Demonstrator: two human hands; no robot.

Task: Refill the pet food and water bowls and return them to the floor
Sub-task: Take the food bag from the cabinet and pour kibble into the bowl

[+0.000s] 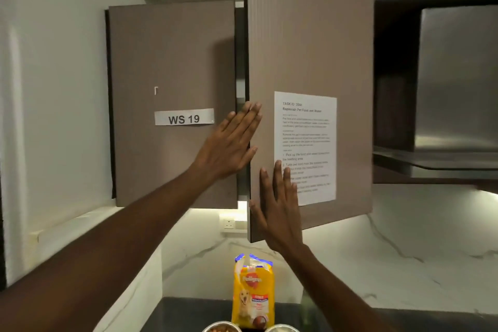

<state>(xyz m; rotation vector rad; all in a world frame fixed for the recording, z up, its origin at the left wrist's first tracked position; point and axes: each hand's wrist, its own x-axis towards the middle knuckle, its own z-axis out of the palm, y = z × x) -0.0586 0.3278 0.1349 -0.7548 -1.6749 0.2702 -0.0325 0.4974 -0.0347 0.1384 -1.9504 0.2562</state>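
Hands are both lying flat on the cupboard door (pixel 310 62), which is standing ajar. The left hand (pixel 231 140) is pressing at the door's free edge with fingers straight and together, gripping nothing. The right hand (pixel 280 213) is lying palm-flat on the door's front near its lower corner, fingers slightly apart, partly covering the instruction sheet (pixel 307 143), also gripping nothing. The neighbouring door (pixel 172 62) with the WS 19 label (pixel 184 117) is sitting closed.

The food bag (pixel 253 294) is standing upright on the dark counter (pixel 188 310) below, clear of both hands. Two metal bowls are peeking in at the bottom edge: the left bowl (pixel 218 327) seems to be holding kibble, while the contents of the right bowl (pixel 280 328) are too cropped to tell.

Step in hand looks like cupboard handling around the food stage; whether opening or closing, cannot tell. Next move is likely calling for dropping both hands to the counter, checking the right bowl for water, then carrying the bowls level to the floor.
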